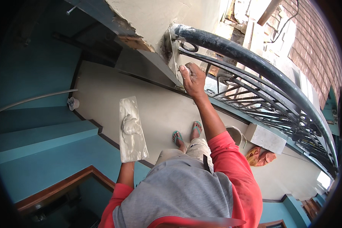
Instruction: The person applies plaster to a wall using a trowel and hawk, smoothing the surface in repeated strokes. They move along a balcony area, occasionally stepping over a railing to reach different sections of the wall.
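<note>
- Wet plaster sat in a thick mound midway along a smeared rectangular board, out over the pale floor.
- Below the board's near end I saw the left forearm; the left hand was hidden, so I couldn't tell its grip.
- Up by the cream wall's edge, the right hand had its fingers curled in; whether around a tool, I couldn't tell.
- Beside it ran a dark metal railing.
- Near the railing's foot stood a bucket and a pale block.
</note>
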A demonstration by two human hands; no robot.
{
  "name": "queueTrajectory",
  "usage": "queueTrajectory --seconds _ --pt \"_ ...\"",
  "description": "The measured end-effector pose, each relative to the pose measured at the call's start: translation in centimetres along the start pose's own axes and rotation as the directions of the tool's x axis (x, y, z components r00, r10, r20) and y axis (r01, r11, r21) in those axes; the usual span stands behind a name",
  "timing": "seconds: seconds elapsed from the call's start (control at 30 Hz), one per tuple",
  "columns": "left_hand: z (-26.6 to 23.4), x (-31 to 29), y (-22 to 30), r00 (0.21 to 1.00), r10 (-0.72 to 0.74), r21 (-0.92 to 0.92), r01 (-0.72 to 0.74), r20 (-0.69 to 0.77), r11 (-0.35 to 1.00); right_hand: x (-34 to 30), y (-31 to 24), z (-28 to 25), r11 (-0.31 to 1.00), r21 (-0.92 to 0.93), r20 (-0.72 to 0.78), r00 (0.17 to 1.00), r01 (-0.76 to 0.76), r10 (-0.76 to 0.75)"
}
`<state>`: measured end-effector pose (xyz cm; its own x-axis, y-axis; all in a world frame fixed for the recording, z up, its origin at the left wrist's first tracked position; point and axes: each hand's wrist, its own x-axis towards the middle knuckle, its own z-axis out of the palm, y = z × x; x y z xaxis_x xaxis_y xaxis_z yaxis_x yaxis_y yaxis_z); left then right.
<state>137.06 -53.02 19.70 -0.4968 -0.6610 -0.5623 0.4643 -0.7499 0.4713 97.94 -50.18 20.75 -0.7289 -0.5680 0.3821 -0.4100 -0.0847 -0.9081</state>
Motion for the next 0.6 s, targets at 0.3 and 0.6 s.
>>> queueTrajectory --seconds 0.3,0.6 --pt "-0.2 0.5 -0.1 1.0 0.008 -0.019 -0.008 -0.009 1.0 0.2 -2.6 0.7 0.993 -0.113 0.057 0.998 0.032 -0.026" --pt "0.6 0.6 -0.2 1.0 -0.004 -0.003 0.004 -0.018 1.0 -3.6 -2.4 0.7 0.998 -0.033 0.153 0.987 0.05 -0.044"
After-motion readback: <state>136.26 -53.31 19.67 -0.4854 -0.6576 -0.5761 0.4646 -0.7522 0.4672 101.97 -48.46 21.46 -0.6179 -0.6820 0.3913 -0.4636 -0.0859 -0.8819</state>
